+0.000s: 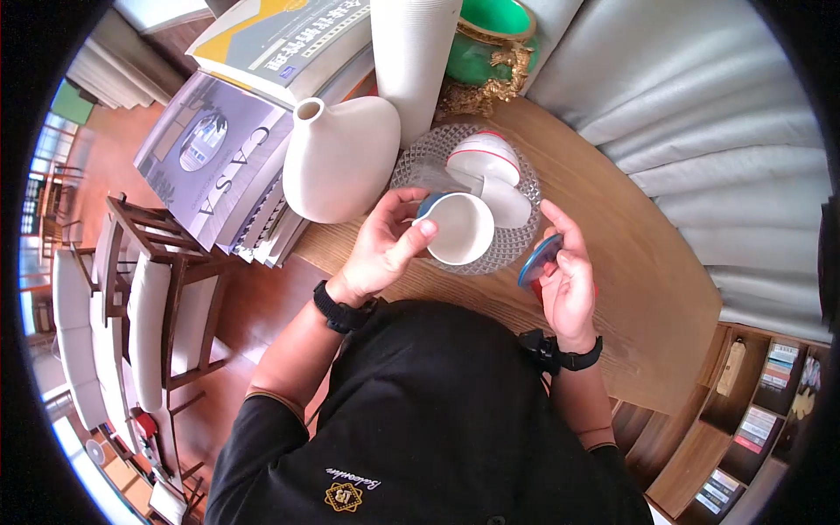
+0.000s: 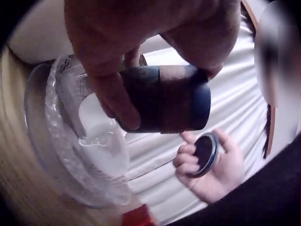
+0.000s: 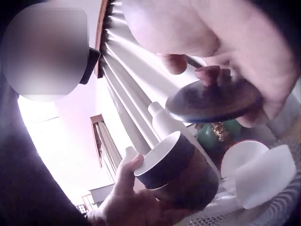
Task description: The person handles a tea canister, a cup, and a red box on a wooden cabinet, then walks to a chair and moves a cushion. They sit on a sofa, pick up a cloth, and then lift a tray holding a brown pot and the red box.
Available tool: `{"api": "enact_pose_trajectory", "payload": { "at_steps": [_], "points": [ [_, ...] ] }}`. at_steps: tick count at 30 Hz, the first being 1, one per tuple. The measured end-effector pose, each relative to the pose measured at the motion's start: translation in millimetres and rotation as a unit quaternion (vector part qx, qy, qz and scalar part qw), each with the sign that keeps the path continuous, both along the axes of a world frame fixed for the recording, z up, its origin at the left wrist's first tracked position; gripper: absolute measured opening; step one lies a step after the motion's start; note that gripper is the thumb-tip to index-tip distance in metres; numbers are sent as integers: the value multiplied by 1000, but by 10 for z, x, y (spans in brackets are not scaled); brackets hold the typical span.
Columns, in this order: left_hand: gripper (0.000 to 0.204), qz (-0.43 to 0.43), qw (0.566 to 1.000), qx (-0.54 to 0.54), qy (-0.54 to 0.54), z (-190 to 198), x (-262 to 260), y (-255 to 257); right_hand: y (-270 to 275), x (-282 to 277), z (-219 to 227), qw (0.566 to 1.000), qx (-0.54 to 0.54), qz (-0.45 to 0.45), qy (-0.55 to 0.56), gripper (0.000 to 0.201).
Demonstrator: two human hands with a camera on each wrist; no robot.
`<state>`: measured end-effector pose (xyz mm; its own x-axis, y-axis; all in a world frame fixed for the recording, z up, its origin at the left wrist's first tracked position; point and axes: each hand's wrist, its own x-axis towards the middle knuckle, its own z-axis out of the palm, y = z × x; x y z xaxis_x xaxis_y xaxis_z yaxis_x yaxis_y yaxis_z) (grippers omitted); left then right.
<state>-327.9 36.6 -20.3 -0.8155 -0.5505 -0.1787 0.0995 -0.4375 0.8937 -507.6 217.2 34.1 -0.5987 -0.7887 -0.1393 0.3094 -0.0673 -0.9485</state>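
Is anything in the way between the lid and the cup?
Nothing visible is: between the lid in the right hand and the open cup, no other thing stands in the gap.

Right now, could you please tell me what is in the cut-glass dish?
A red-rimmed white vessel and a smooth white piece lie in the cut-glass dish. From above, the cup in the left hand hides part of it.

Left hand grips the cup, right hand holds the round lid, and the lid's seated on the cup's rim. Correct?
Not quite. The lid isn't seated: the head view shows it apart from the cup, whose white inside is uncovered. The rest stands: the left hand grips the cup, the right hand holds the lid.
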Motion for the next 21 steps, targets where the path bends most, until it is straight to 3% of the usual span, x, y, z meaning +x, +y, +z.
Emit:
{"api": "enact_pose_trajectory", "payload": {
  "at_steps": [4,6,10,13,21],
  "points": [
    [59,2,999,30,-36,44,28,-12,64,-62,-77,1000,-3,14,-7,62],
    [61,-3,997,23,-78,19,30,-20,69,-85,-125,995,75,-1,59,58],
    [65,-6,996,-17,-84,2,7,34,-7,-15,23,988,85,44,121,51],
    [74,-26,991,-82,-102,11,-23,54,-94,17,-10,980,58,74,173,47],
    [79,-24,989,-98,-104,11,-32,100,-286,48,-250,935,29,90,342,46]
  ]
}}
